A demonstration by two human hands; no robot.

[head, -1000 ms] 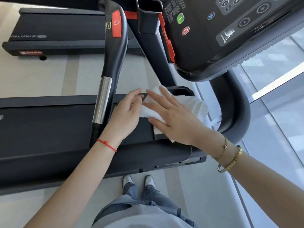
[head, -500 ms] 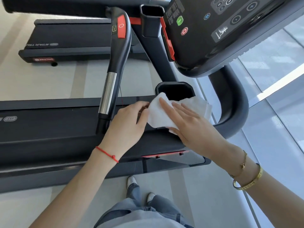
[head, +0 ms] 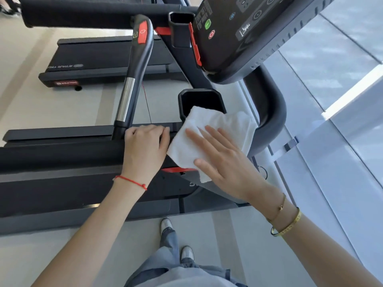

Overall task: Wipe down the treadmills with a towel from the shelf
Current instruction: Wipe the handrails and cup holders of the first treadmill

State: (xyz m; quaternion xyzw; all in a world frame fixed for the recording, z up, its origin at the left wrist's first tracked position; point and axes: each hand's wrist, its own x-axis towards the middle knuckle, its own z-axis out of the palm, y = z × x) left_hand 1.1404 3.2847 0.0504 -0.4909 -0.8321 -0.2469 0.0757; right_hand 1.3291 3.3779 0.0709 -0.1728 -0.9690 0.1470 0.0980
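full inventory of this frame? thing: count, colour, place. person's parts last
towel: 1, white, on the near treadmill's side arm, partly over a cup holder
near treadmill: 1, black, across the foreground
console: 1, black with green and red buttons, top right
handrail: 1, black with a silver band and red button, centre left
cup holders: 2, black, below the console
far treadmill: 1, black, upper left on the floor
left hand: 1, curled over the near treadmill's rail, red string at the wrist
right hand: 1, flat on the towel, gold bracelets at the wrist
shoes: 2, light, bottom centre
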